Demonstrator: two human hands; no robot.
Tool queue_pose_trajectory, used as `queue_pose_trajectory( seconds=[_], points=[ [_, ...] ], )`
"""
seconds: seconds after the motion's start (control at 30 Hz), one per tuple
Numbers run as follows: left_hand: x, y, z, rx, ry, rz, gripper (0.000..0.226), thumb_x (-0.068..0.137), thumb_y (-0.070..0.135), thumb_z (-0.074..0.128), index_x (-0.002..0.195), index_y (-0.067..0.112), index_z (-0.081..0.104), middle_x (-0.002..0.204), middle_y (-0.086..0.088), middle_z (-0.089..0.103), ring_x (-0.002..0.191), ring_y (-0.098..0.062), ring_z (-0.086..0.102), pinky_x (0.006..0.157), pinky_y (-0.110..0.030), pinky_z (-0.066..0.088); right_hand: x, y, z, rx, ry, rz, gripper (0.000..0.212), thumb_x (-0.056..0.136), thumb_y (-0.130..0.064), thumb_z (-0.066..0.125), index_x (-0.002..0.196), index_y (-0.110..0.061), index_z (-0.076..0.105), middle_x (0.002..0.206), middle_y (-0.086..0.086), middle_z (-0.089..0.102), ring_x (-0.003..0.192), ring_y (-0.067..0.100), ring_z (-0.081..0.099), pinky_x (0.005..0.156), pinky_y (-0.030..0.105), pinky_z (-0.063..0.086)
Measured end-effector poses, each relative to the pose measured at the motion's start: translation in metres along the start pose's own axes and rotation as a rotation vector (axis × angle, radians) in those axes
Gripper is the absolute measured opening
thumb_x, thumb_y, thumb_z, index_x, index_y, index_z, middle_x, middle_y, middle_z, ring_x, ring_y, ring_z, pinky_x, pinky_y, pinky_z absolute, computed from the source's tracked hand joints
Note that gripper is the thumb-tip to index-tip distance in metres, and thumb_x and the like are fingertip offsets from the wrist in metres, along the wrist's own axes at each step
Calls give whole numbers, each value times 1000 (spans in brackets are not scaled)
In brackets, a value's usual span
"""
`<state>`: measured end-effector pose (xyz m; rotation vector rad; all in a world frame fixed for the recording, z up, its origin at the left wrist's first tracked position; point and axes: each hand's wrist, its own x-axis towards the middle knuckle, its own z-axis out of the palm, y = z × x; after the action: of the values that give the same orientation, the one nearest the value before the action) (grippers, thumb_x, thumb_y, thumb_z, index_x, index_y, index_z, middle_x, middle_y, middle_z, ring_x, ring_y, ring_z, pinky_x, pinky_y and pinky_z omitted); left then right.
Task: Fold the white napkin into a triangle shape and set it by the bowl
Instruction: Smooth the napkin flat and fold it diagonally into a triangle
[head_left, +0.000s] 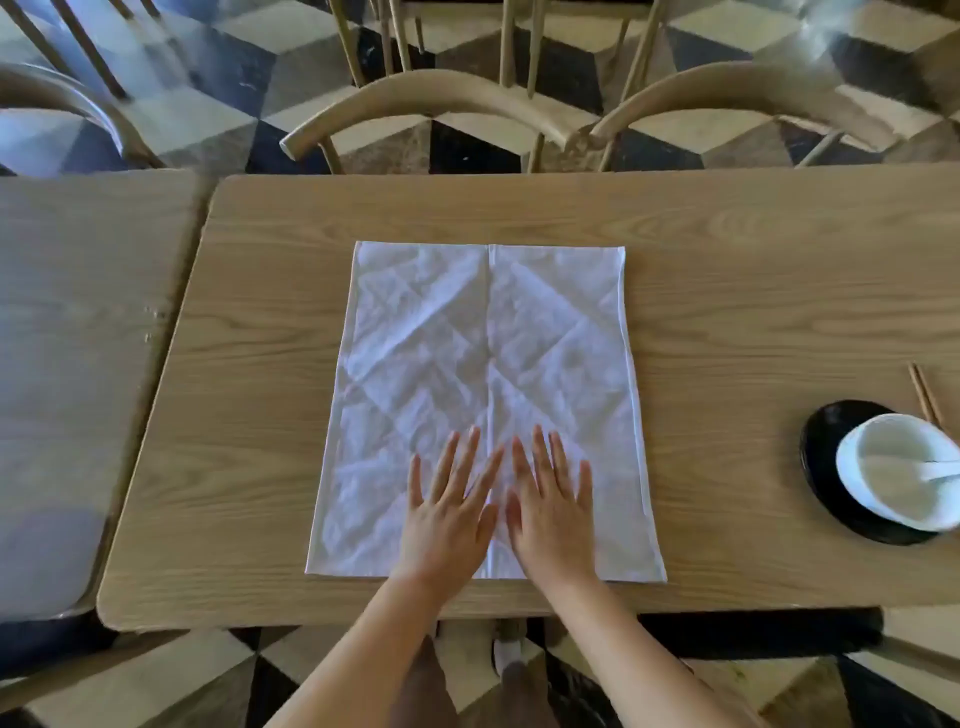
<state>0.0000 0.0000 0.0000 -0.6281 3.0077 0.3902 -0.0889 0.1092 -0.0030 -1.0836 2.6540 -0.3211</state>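
The white napkin (483, 353) lies spread flat on the wooden table (727, 291), creased with diagonal lines; its two side flaps meet along a centre seam. My left hand (449, 512) and my right hand (553, 512) rest palm-down, fingers spread, side by side on the napkin's near part, one on each side of the seam. Neither hand holds anything. The white bowl (898, 475) with a white spoon (935, 470) in it sits on a black plate (826, 467) at the table's right edge, well apart from the napkin.
Wooden chopsticks (924, 392) lie just beyond the plate. Two wooden chairs (436, 98) stand at the table's far side. A second table (88, 364) adjoins on the left. Patterned tile floor shows around the tables.
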Motion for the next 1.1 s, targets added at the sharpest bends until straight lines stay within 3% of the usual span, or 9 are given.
queue_pose_trajectory(
  seconds=[0.13, 0.2, 0.33, 0.4, 0.47, 0.6, 0.67, 0.87, 1.1],
  points=[
    [5, -26, 15, 31, -53, 10, 57, 91, 44, 29, 145, 28, 17, 155, -3, 18, 144, -23, 9, 112, -50, 3, 2, 31, 9, -99, -6, -48, 58, 94, -39, 29, 145, -12, 24, 153, 9, 19, 142, 27, 14, 114, 50, 12],
    [8, -51, 12, 22, -60, -18, 60, 90, 46, 30, 146, 31, 14, 156, 0, 14, 144, -22, 8, 115, -49, 5, 3, 58, 6, -118, 10, 25, 60, 94, -40, 24, 145, -7, 21, 154, 10, 18, 143, 26, 14, 115, 45, 12],
    [17, -105, -5, 0, 10, -301, 68, 86, 45, 22, 147, 22, 3, 157, 2, 6, 144, -11, -1, 117, -45, 0, 10, 87, -6, -91, 86, 228, 63, 93, -38, 20, 144, -2, 21, 152, 9, 14, 142, 24, 17, 116, 47, 18],
    [30, -107, -11, -7, 60, -409, 69, 87, 47, 18, 147, 18, 3, 156, 4, 1, 142, -8, -3, 114, -48, -9, 21, 75, -9, -109, 131, 239, 64, 93, -40, 21, 144, -2, 22, 152, 11, 17, 142, 24, 16, 115, 48, 13],
    [52, -91, -14, -9, 83, -326, 67, 89, 47, 20, 148, 17, 10, 155, 2, 2, 143, -10, 1, 111, -51, -14, 43, 52, -9, -106, 168, 180, 62, 93, -40, 26, 145, -7, 21, 153, 11, 20, 141, 25, 16, 114, 49, 11],
    [102, -47, -5, 14, 57, 16, 55, 93, 38, 29, 144, 20, 31, 153, -4, 25, 142, -22, 20, 111, -55, 2, 105, 4, -3, -58, 144, -13, 55, 90, -29, 31, 140, -8, 37, 148, 12, 35, 138, 29, 30, 109, 54, 27],
    [127, -45, -3, -6, 7, 14, 54, 93, 40, 22, 144, 24, 31, 154, -2, 25, 143, -19, 17, 112, -55, 5, 132, -2, -3, -73, 92, -38, 54, 87, -28, 32, 138, -10, 41, 146, 12, 39, 136, 30, 33, 106, 57, 31],
    [199, -81, -6, 83, -13, 86, 58, 89, 46, 25, 146, 30, 24, 156, -2, 18, 144, -21, 12, 111, -58, 8, 206, 34, -10, -111, 102, -62, 53, 92, -39, 34, 144, -27, 29, 154, 10, 23, 143, 28, 15, 111, 60, 8],
    [242, -129, -16, 143, 9, 98, 70, 82, 65, 25, 146, 37, 15, 158, -3, 10, 145, -22, 5, 114, -50, 5, 261, 76, -28, -159, 56, -120, 63, 88, -52, 27, 146, -30, 19, 157, 6, 14, 145, 21, 8, 112, 56, 4]
  ],
)
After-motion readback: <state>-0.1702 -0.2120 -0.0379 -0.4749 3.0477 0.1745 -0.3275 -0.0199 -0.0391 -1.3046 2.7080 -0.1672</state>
